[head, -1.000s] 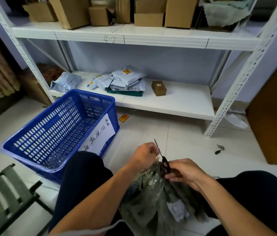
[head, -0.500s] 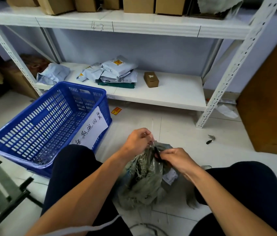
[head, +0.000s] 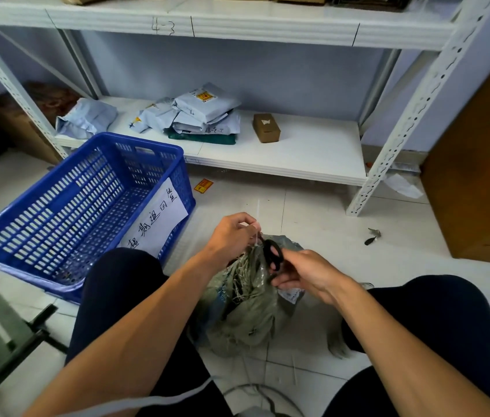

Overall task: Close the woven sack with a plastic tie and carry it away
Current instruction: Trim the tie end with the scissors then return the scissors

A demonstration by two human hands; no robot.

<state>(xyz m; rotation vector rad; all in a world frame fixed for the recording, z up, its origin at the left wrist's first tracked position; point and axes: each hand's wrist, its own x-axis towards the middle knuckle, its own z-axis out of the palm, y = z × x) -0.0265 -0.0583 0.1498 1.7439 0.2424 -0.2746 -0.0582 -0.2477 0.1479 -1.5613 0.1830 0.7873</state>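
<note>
Dark navy trousers [head: 117,291] and bare forearms [head: 159,320]

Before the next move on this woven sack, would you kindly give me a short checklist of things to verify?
1. Tie tail held: the left hand pinches the plastic tie above the neck of the woven sack: ok.
2. Scissors in grip: the right hand holds the scissors at the neck: ok.
3. Tie cinched tight: too thin to see: cannot tell.
4. Left fingers away from the blades: the blades are hidden: cannot tell.
5. Sack steady: it rests on the floor: ok.
</note>
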